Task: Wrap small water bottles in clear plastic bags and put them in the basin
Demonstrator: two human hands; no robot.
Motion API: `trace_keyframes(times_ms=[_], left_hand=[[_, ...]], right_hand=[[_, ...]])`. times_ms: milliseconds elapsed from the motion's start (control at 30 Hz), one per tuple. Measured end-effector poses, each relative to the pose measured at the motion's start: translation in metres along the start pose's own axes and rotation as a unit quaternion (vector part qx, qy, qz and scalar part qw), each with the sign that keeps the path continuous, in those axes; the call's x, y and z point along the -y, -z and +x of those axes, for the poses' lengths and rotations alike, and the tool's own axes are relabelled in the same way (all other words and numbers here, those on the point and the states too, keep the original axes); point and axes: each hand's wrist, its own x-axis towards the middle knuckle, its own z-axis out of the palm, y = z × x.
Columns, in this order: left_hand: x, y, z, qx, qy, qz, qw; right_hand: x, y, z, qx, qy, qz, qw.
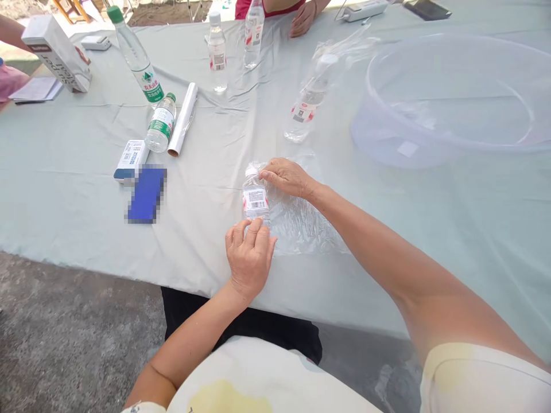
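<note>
Tall bottle (136,57): "农夫山泉"; box (55,53): "Per"

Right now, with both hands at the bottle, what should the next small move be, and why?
I'd probably roll the bottle slightly right over the clear film: it appears to lie along the film's left side, the left hand is at its lower end, the right hand by its cap, and more film spreads rightward.
</note>
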Motion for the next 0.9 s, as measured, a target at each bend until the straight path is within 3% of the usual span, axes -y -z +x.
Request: trace_keyframes(times_ms=[133,367,467,600,733,900], left_hand=[[-0.017,-0.009,0.009,0.067,-0.047,0.007,0.997],[-0.050,-0.028,0.022,0.156,-0.158,0.060,0.973],[-0.064,-0.040,0.022,0.153,-0.197,0.107,0.963],[-0.079,-0.055,0.023,0.157,-0.240,0.147,0.947],[-0.098,-0.075,0.031,0.227,-0.274,0.141,0.924],[-0.119,-0.087,0.034,0.303,-0.312,0.063,0.898]], right_hand=[[-0.007,0.003,-0.010,0.006,0.002,-0.048,0.999],[-0.003,0.042,-0.037,-0.180,-0.118,0.009,0.977],[0.011,0.056,-0.048,-0.208,-0.119,0.034,0.970],[0.030,0.058,-0.053,-0.164,-0.053,0.050,0.984],[0.033,0.053,-0.045,-0.084,-0.006,0.028,0.996],[0.014,0.059,-0.044,0.000,-0.101,-0.035,0.994]])
